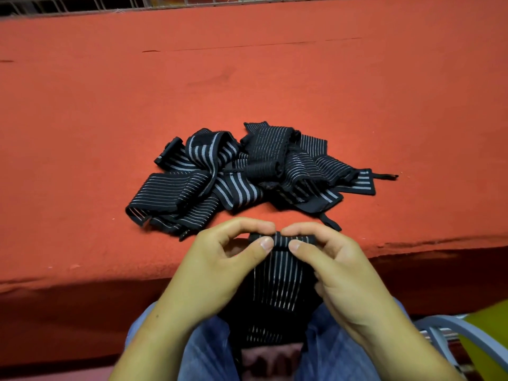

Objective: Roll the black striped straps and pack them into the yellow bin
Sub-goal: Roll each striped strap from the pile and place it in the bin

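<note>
1. Head view: my left hand (214,270) and right hand (349,273) both pinch the rolled top end of one strap (277,281), thumbs on the near side and forefingers curled over the roll.
2. The roll sits at the near edge of the red bench (275,78). The rest of the strap hangs down between my hands onto my jeans (203,350).
3. A loose pile (242,174) of striped straps lies on the bench just beyond my hands.
4. The yellow bin (492,336) shows only partly, low at my right.
</note>
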Available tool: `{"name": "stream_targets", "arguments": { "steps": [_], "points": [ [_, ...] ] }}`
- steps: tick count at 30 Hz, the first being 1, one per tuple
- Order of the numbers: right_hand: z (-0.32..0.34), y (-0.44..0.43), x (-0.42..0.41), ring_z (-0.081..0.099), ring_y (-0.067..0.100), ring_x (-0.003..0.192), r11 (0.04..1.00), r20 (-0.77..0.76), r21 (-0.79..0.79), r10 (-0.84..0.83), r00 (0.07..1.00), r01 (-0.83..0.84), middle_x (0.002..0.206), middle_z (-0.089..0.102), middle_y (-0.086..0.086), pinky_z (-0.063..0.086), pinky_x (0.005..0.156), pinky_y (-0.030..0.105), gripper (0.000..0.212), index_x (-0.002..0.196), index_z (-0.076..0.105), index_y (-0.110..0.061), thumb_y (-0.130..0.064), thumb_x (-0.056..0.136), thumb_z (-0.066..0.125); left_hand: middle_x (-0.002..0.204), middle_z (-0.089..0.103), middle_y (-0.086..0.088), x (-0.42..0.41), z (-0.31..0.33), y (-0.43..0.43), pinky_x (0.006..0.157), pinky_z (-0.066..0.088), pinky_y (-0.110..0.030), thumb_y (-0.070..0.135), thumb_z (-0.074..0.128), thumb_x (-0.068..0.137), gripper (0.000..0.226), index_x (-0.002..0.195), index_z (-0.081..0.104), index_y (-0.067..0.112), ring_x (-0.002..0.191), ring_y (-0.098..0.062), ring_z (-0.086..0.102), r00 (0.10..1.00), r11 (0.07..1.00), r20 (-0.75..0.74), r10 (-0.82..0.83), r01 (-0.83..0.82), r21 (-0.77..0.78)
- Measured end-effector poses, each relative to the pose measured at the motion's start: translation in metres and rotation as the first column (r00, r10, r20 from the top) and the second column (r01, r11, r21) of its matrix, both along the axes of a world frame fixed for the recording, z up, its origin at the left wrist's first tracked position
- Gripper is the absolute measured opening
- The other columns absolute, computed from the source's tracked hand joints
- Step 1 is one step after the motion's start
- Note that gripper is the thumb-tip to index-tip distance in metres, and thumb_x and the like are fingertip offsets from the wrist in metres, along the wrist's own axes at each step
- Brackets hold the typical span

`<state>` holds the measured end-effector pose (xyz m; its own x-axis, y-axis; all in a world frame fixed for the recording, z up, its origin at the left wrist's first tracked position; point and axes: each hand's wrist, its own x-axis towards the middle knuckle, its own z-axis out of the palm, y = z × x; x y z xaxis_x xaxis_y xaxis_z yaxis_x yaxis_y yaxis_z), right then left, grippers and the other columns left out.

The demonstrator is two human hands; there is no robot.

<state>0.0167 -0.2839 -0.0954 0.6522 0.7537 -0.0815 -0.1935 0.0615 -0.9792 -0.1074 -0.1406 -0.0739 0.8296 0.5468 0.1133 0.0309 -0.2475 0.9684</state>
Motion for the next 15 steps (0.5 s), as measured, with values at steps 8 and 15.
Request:
{"name": "stream_targets", "arguments": {
  "steps": [8,15],
  "points": [
    [0.003,0.006,-0.005,0.065,0.017,0.096,0.995,0.055,-0.004,0.095,0.994,-0.095,0.103,0.073,0.002,0.05,0.091,0.042,0.027,0.1,0.071,-0.036,-0.021,0.083,0.057,0.136,0.059,0.031,0.009,-0.014,-0.024,0.118,0.035,-0.032,0.066,0.036,0.1,0.043,0.136,0.053,0.05,0.133,0.011,0.049,0.996,0.995,-0.08,0.051,-0.058,-0.086],
    [0.006,0.005,-0.017,0.064,0.004,0.106,0.994,0.253,-0.05,0.108,0.961,-0.098,0.111,0.07,-0.016,0.049,0.097,0.027,0.029,0.111,0.062,-0.045,-0.027,0.092,0.048,0.131,0.064,0.024,0.011,-0.018,-0.03,0.117,0.04,-0.037,0.064,0.036,0.1,0.038,0.133,0.052,0.053,0.125,0.006,0.056,0.989,0.99,-0.089,0.116,-0.123,-0.074]
  ]
}}
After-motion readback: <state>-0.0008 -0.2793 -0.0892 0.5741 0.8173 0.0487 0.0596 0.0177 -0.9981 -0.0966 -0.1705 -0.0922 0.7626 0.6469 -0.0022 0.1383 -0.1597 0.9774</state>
